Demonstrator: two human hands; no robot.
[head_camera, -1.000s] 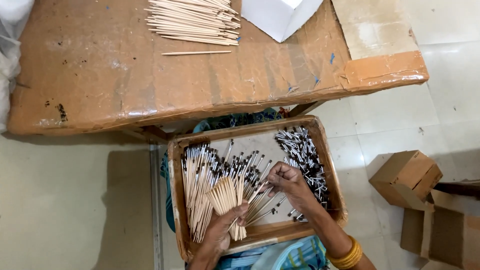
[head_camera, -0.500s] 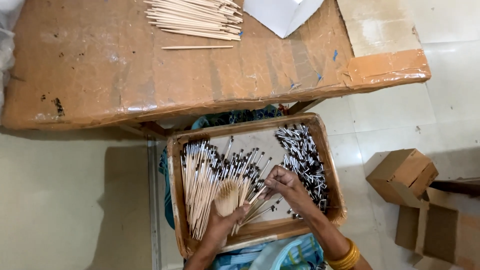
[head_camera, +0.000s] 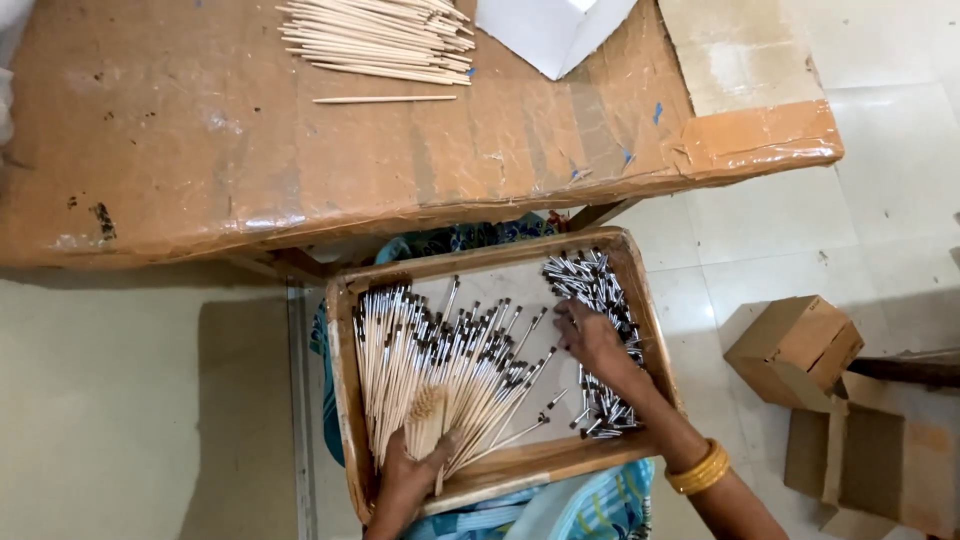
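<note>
A shallow wooden tray (head_camera: 345, 400) is sitting low in the middle of the frame, resting on the person's lap. The left hand (head_camera: 405, 485), at the bottom centre, is closing its fingers around a small upright bundle of pale sticks (head_camera: 427, 420), gripping it with the cut ends facing up. That bundle is standing at the near edge of the tray, touching a wide fan of loose tipped sticks (head_camera: 440, 360) that is filling the tray's left and middle part – dark tips pointing toward the upper right.

The right hand (head_camera: 592, 340), right of centre, is lying palm down with fingers loosely spread over a heap of small dark and silver caps (head_camera: 590, 285) along the tray's right side; it is touching them, but whether it is pinching any is not clear. A yellow bangle (head_camera: 700, 468) is sitting on that wrist.

Across the upper half a table wrapped in brown cardboard and tape (head_camera: 180, 140) is stretching – a pile of plain sticks (head_camera: 380, 40) and one stray stick (head_camera: 385, 99) are lying at top centre, beside a white box (head_camera: 550, 30). Small cardboard boxes (head_camera: 795, 345) are standing on the tiled floor at the lower right
</note>
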